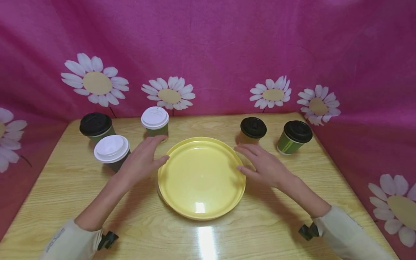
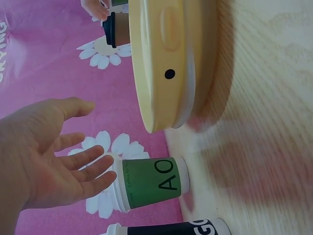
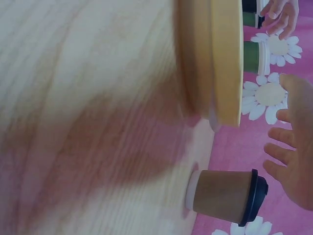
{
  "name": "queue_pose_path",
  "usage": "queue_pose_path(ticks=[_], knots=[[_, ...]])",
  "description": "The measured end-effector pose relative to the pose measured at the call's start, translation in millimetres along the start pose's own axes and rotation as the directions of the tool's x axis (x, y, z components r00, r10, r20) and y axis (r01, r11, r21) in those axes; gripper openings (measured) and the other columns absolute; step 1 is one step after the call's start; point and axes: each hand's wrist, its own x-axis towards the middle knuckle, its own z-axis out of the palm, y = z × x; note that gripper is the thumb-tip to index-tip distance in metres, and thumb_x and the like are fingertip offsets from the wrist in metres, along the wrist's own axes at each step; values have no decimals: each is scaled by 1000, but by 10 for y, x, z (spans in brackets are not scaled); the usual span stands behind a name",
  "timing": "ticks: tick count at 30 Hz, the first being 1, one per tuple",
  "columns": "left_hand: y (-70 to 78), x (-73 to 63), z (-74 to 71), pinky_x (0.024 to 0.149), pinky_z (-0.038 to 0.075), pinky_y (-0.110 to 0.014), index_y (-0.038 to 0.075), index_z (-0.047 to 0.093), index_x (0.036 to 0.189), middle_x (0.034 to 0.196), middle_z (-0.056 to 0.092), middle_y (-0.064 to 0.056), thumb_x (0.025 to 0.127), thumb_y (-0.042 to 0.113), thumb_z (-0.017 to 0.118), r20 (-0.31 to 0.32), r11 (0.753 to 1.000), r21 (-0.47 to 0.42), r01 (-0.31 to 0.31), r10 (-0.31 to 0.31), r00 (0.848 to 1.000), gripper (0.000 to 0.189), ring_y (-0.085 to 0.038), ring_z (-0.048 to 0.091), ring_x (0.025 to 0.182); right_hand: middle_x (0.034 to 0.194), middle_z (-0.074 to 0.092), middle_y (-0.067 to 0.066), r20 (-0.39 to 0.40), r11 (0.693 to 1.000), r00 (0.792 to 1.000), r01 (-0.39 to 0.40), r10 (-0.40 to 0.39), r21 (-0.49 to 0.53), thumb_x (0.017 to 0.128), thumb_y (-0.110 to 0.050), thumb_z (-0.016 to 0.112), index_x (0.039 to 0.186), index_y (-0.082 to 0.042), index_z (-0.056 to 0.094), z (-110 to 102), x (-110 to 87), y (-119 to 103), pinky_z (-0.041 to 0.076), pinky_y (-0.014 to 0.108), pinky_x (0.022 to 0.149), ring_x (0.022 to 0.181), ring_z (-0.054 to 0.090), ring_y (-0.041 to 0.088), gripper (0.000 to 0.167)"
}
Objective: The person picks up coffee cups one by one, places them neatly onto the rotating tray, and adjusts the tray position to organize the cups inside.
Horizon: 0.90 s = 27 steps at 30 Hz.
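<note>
A round yellow tray (image 1: 202, 177) with a raised rim lies mid-table; its side, with a paler layer beneath, shows in both wrist views. To its left, my left hand (image 1: 141, 160) hovers with fingers extended, holding nothing, near a green cup with a white lid (image 2: 152, 182). On the other side, my right hand (image 1: 264, 166) is held up in the same way, its fingers loosely spread. A brown paper cup with a black lid (image 3: 222, 196) stands beyond that hand. Both wrist views show a gap between the hand and the tray.
Behind my left forearm stand a dark cup with a white lid (image 1: 112, 150) and a black-lidded cup (image 1: 96, 126). A green cup with a black lid (image 1: 294, 137) is at the back right. A pink flowered cloth (image 1: 214, 61) rises behind the wooden table (image 1: 156, 234).
</note>
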Motion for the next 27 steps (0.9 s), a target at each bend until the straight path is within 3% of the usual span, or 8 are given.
queue_pose_path(ticks=[7,13,17,21,27], knots=[[-54,-24,31,110,35,-56,0,44,145,143,49,-23,92,18,70,-3,1000,-22,2,-2,1000,62,-40,42,134,138,56,10,39,999,998,51,-51,9,95,-43,64,137,-9,57,51,-28,-54,44,49,104,128,51,27,55],[-100,-49,66,110,35,-56,-2,44,145,143,49,-24,92,17,70,6,999,-30,24,-23,1000,62,-41,42,134,133,59,11,51,990,988,143,-144,9,99,-49,55,135,-8,60,118,-64,-93,43,45,106,125,53,27,54],[-124,-58,88,109,36,-56,-2,44,146,142,49,-24,92,17,71,10,999,-38,34,-33,999,63,-40,43,133,132,60,10,64,987,985,163,-163,9,99,-53,52,134,-10,60,162,-108,-122,43,44,106,124,54,27,56],[-140,-71,105,107,38,-56,-2,45,145,138,52,-25,91,15,71,-3,998,-51,22,-22,1000,62,-40,46,130,131,60,9,81,985,982,173,-173,15,97,-51,57,134,-11,60,211,-152,-145,44,44,105,124,54,26,54],[-174,-92,149,103,42,-56,-4,47,142,133,54,-26,90,13,72,-17,998,-64,-5,4,1000,60,-40,50,125,129,61,8,53,973,972,230,-230,6,98,-53,53,129,-9,64,283,-218,-160,41,44,107,123,54,26,55]])
